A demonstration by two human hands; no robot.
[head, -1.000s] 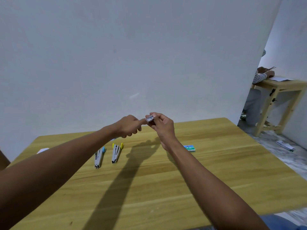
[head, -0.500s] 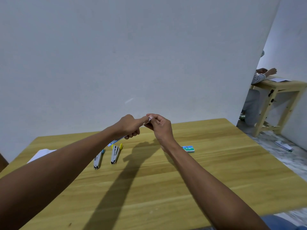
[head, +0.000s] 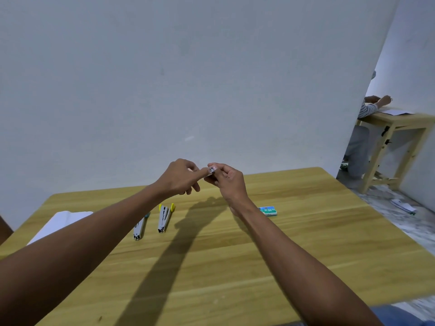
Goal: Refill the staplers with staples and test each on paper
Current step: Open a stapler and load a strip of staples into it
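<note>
Two bare forearms reach into view with no sleeves, watches or rings visible; the left hand [head: 180,176] and right hand [head: 227,181] are uncovered, and blue fabric, apparently trousers [head: 397,316], shows at the lower right corner

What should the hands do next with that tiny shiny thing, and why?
Probably carry the staple strip, pinched in the right hand with the left hand touching it, down to the yellow stapler, which lies opened on the table, seemingly waiting for staples.
</note>
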